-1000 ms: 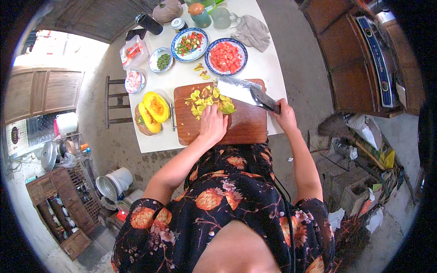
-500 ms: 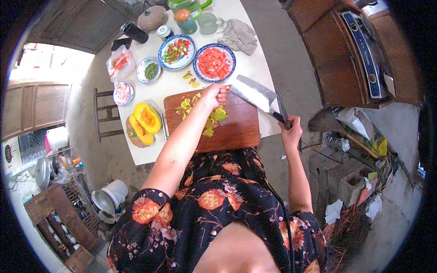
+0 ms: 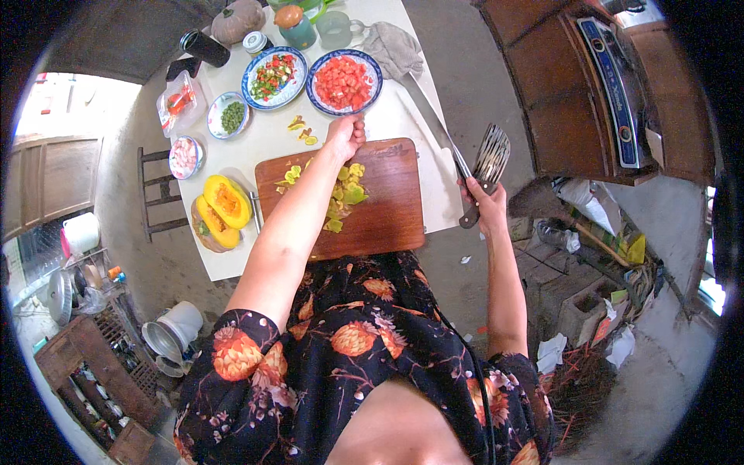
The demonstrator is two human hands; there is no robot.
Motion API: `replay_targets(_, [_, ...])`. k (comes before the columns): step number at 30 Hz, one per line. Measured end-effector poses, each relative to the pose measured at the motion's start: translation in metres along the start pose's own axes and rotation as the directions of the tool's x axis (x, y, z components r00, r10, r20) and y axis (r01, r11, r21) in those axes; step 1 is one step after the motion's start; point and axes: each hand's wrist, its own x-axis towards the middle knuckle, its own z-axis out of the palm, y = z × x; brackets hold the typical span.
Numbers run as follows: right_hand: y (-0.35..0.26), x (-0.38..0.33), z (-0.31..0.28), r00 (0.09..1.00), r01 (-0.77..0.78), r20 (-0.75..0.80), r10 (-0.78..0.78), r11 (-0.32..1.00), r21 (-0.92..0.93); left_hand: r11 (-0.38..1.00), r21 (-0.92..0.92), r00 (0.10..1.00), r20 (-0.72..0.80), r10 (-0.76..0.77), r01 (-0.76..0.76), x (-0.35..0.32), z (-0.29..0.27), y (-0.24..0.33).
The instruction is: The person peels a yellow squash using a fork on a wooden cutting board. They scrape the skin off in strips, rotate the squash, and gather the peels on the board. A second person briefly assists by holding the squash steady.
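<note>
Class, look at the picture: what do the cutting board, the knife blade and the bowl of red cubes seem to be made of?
Cutting board: likely wood, reddish-brown and matte. Knife blade: metal, grey with a dull shine. Bowl: probably glazed ceramic, glossy with a blue patterned rim.

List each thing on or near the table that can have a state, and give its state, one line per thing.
left hand: closed, at the far edge of the cutting board
right hand: gripping the knife
knife: held, blade over the table
cutting board: strewn with yellow-green pieces
pumpkin: cut open
bowl of red cubes: full
cloth: crumpled
</note>
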Motion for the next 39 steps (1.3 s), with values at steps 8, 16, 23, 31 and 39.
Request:
replay_targets(8, [0.008,-0.019,-0.003,0.979,0.136,-0.129,-0.16,0.975,-0.178,0.9,0.394,0.978,-0.01,0.21,-0.189,-0.04,0.007,-0.033])
replay_targets(16, [0.032,0.011,0.015,0.786,0.287,-0.154,-0.598,0.575,-0.766,0.871,0.428,0.963,-0.004,0.271,-0.243,-0.105,-0.038,-0.059])
replay_targets(23, [0.053,0.057,0.032,0.835,0.324,-0.093,-0.542,0.621,-0.713,0.831,0.481,0.94,-0.035,0.339,-0.282,-0.139,-0.082,-0.043])
replay_targets(31, [0.065,0.058,0.046,0.849,0.364,0.055,-0.526,0.507,-0.781,-0.226,0.921,0.468,0.36,0.808,-0.318,-0.049,-0.12,0.047])
replay_targets(39, [0.043,0.022,0.062,0.818,0.272,-0.119,-0.563,0.561,-0.782,-0.383,0.915,0.751,0.34,0.566,-0.126,-0.025,-0.092,0.056])
